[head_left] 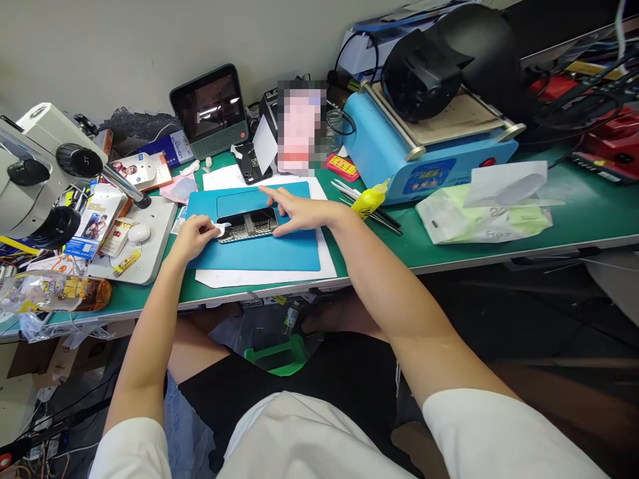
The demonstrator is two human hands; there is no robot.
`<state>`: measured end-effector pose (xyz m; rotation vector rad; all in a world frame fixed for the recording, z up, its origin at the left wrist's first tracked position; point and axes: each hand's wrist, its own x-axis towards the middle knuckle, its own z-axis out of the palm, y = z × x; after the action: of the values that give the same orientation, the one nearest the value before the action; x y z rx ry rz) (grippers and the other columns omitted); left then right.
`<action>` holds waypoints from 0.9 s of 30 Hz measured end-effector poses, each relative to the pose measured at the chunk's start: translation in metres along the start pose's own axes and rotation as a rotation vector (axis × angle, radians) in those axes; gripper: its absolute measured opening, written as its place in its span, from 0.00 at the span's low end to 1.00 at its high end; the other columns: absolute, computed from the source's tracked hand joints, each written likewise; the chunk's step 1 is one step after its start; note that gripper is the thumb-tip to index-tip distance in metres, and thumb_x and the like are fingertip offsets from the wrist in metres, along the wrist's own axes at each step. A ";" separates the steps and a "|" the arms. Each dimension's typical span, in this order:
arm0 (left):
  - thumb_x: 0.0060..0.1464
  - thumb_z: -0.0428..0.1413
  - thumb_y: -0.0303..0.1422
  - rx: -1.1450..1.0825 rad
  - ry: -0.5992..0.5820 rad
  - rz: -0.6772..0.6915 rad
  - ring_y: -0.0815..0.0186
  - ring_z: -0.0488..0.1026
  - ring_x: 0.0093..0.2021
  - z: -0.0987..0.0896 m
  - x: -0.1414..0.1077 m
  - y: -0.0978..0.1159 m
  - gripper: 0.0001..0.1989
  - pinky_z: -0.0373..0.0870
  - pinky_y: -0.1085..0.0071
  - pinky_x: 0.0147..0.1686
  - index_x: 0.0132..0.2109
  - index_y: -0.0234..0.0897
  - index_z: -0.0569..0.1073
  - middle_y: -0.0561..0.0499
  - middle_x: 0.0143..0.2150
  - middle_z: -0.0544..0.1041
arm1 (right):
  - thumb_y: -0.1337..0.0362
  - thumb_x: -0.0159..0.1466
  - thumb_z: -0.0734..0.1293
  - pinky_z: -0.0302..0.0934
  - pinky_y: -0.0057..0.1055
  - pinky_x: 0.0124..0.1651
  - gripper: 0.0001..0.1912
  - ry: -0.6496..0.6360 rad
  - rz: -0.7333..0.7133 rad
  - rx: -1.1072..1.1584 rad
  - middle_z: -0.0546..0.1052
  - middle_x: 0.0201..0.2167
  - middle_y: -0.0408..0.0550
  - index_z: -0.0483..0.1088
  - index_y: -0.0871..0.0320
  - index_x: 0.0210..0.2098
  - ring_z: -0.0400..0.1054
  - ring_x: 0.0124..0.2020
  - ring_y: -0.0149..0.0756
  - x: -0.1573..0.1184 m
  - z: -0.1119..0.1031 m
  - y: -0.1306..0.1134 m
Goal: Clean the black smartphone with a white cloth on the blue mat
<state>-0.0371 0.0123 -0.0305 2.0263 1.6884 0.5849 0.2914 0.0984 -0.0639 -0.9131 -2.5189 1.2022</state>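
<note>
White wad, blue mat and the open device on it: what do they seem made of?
White wad in the left hand: probably tissue or cloth; matte, soft and crumpled.
Blue mat: perhaps silicone or rubber; flat, evenly coloured, low sheen.
Open device: likely partly metal, given silvery glints inside; dark parts unclear.

White wad (222,228), blue mat (294,255).

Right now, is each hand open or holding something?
Left hand: closed, pinching a small, crumpled white scrap.
Right hand: open and spread, thumb at the edge of a dark, rectangular, phone-like device.
</note>
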 end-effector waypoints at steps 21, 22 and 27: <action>0.56 0.62 0.34 0.063 -0.158 0.094 0.56 0.71 0.39 0.048 0.033 0.074 0.13 0.65 0.60 0.40 0.26 0.42 0.69 0.51 0.29 0.77 | 0.45 0.59 0.75 0.71 0.53 0.56 0.64 0.018 -0.105 0.009 0.62 0.66 0.53 0.30 0.36 0.80 0.71 0.49 0.48 0.008 0.003 0.012; 0.56 0.61 0.34 0.054 -0.167 0.102 0.56 0.72 0.38 0.052 0.038 0.080 0.13 0.65 0.61 0.39 0.26 0.41 0.69 0.51 0.28 0.77 | 0.46 0.59 0.75 0.71 0.52 0.55 0.63 0.025 -0.116 0.006 0.62 0.65 0.53 0.31 0.36 0.80 0.70 0.48 0.47 0.009 0.003 0.012; 0.55 0.59 0.32 -0.001 -0.183 0.107 0.59 0.73 0.33 0.066 0.052 0.095 0.11 0.63 0.62 0.34 0.26 0.41 0.69 0.50 0.28 0.78 | 0.51 0.58 0.75 0.70 0.53 0.58 0.62 0.042 -0.141 -0.004 0.63 0.64 0.54 0.34 0.41 0.80 0.70 0.50 0.47 0.011 0.002 0.012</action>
<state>0.0854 0.0441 -0.0270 2.1100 1.4808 0.4202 0.2867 0.1097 -0.0757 -0.7391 -2.5060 1.1233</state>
